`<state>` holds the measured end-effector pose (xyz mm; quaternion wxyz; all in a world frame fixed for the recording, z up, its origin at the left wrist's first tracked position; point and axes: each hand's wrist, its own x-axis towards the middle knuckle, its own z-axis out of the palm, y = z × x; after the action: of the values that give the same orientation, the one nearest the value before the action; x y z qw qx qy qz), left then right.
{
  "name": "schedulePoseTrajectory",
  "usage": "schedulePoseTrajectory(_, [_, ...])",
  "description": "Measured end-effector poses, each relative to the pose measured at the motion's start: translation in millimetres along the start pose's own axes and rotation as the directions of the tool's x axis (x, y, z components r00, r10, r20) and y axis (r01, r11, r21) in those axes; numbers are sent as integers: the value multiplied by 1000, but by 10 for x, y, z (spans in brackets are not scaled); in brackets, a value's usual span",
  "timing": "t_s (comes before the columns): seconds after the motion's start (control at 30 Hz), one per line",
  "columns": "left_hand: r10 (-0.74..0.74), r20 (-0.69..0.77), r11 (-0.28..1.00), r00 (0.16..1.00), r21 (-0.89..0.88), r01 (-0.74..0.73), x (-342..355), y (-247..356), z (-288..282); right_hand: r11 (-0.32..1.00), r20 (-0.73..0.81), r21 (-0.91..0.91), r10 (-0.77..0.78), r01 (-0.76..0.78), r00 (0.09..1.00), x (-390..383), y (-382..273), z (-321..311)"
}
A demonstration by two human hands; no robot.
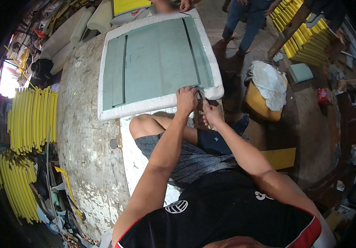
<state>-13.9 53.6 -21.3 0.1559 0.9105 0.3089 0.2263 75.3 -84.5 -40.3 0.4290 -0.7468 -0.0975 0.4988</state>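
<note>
A large rectangular padded panel (pixel 157 62), pale green in the middle with a white cloth border (pixel 145 103), lies across the worktable. Two dark strips run along its green face. My left hand (pixel 187 99) is closed over the near edge, close to the near right corner, its fingers curled on the cloth. Just right of it, my right hand (pixel 213 116) is closed around a slim tool (pixel 204 100) whose tip meets the border at that corner. The tool's exact kind is too small to tell. Loose white cloth bulges beside it.
The worn worktable (pixel 85 136) with flaking paint stretches left. Another person's hands (pixel 185 5) rest at the panel's far edge. Someone stands at the upper right, legs (pixel 246 22) showing. Yellow stacked pieces (pixel 33 120) line the left; a cloth-draped yellow block (pixel 264 99) stands right.
</note>
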Motion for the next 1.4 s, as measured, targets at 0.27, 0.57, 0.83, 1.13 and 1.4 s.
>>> schedulePoseTrajectory(0.27, [5, 0, 1000, 1000, -22, -5, 27, -21, 35, 929, -202, -334, -237, 161, 950, 18, 131, 114])
schedulePoseTrajectory(0.57, [18, 7, 1000, 1000, -21, -18, 49, 5, 38, 993, -53, 104, -42, 47, 998, -202, -118, 35])
schedulePoseTrajectory(0.83, [12, -26, 999, 1000, -32, -13, 46, -1, 48, 989, -26, 138, -42, 45, 999, -196, -84, 24])
schedulePoseTrajectory(1.13, [28, -22, 997, 999, -66, -29, 65, 9, 41, 989, -15, 130, -64, 65, 998, -133, -20, 17])
schedulePoseTrajectory(1.4, [18, -21, 998, 1000, -68, -19, 93, -5, 52, 994, -84, 42, -100, 104, 991, -208, -53, 85])
